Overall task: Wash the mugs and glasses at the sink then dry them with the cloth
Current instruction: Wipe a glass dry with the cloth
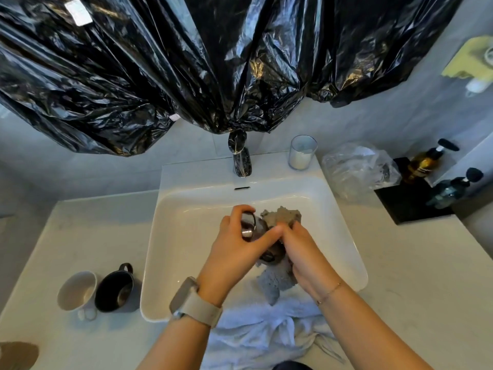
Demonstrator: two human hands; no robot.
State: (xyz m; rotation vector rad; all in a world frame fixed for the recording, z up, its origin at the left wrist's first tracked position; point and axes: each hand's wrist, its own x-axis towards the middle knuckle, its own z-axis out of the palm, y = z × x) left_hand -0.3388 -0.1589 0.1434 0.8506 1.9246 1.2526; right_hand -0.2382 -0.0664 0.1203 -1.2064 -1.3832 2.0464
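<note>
Two mugs (96, 291) beside sink (170, 209)

White sink (344, 209), seemingly grey cloth (282, 216)

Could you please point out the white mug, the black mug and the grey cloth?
white mug (77, 291), head view, on its inner wall.
black mug (113, 292), head view, on its dark inside.
grey cloth (282, 216), head view, on the bunched upper part.

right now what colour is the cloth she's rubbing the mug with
Grey-beige, a rough textured cloth bunched in the right hand; the head view shows it best.
</note>
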